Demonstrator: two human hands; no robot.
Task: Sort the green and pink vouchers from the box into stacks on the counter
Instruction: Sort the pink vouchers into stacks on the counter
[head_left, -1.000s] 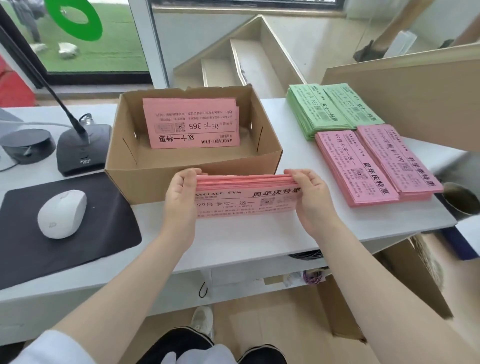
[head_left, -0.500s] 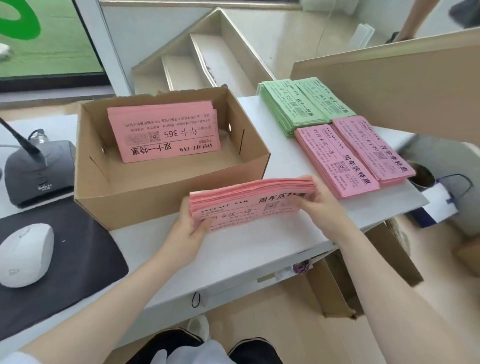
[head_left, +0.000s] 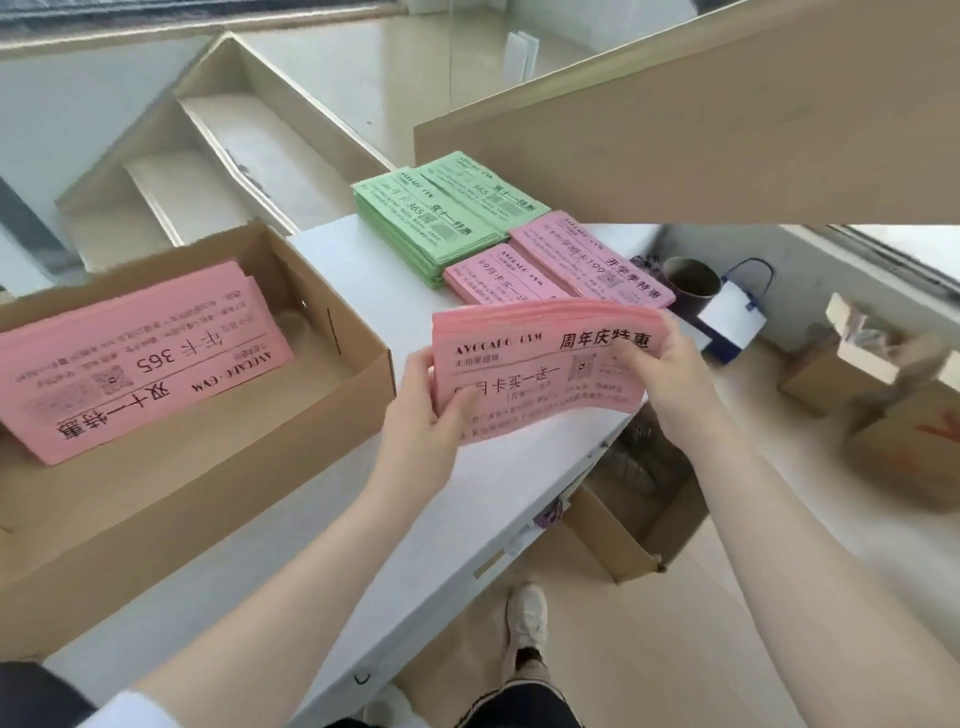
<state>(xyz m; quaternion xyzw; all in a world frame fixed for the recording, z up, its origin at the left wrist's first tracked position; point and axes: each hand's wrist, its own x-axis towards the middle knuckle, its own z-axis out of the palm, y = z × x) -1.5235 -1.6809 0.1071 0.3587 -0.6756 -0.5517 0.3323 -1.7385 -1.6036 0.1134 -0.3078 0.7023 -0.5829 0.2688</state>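
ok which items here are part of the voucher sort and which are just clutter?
Part of the job:
- held pink bundle, gripped by left hand and right hand
- cardboard box with pink vouchers inside
- green stacks and pink stacks on the counter

Lying about:
- white gift bag
- floor cartons

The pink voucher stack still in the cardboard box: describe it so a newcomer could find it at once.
Start at the open brown cardboard box on the left of the white counter. Inside it leans a stack of pink paper vouchers, the box's only contents. Unlike the pink bundle held in both hands and the pink stacks on the counter, its print reads upside down, showing "365".
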